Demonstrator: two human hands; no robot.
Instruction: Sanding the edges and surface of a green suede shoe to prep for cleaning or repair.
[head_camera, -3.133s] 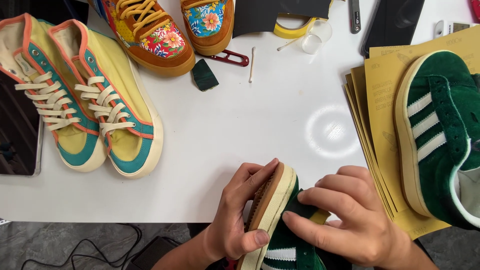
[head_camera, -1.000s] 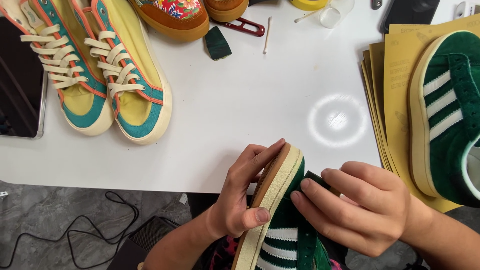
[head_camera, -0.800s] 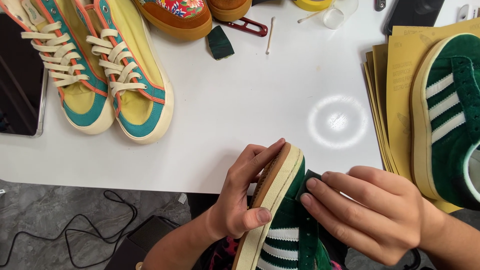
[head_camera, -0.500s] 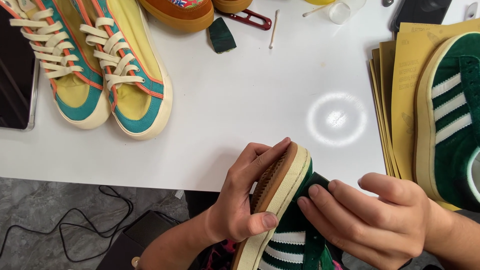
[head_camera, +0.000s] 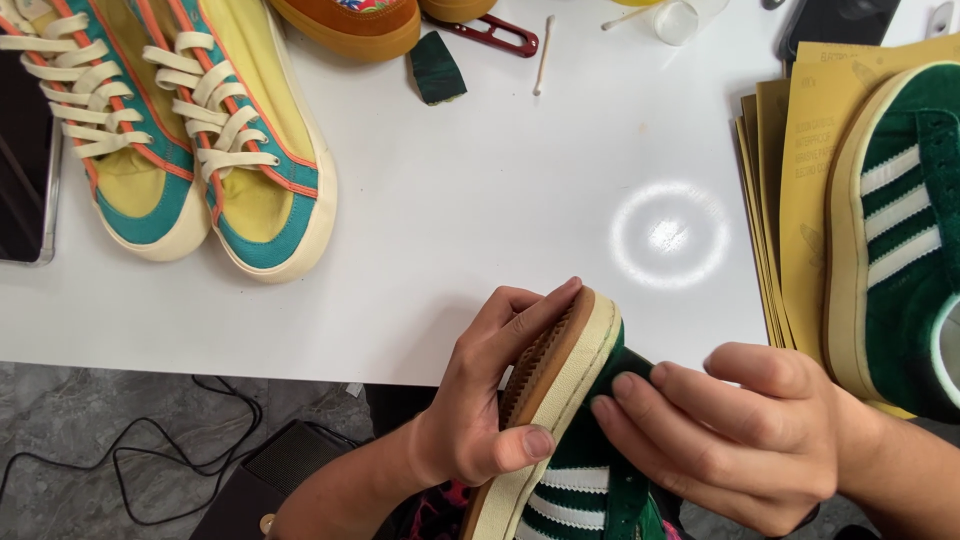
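Your left hand (head_camera: 480, 420) keeps its grip closed round the green sneaker (head_camera: 570, 440) at six o'clock off the tabletop (head_camera: 480, 220) edge, while your right hand (head_camera: 745, 435) has slid its dark pad down the suede, fingers pressing.

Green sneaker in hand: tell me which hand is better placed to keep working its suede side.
Probably the right hand. Its fingertips already press on the green sneaker just beside the cream sole edge. The left hand is wrapped around the sole, thumb on the rim, steadying the shoe.
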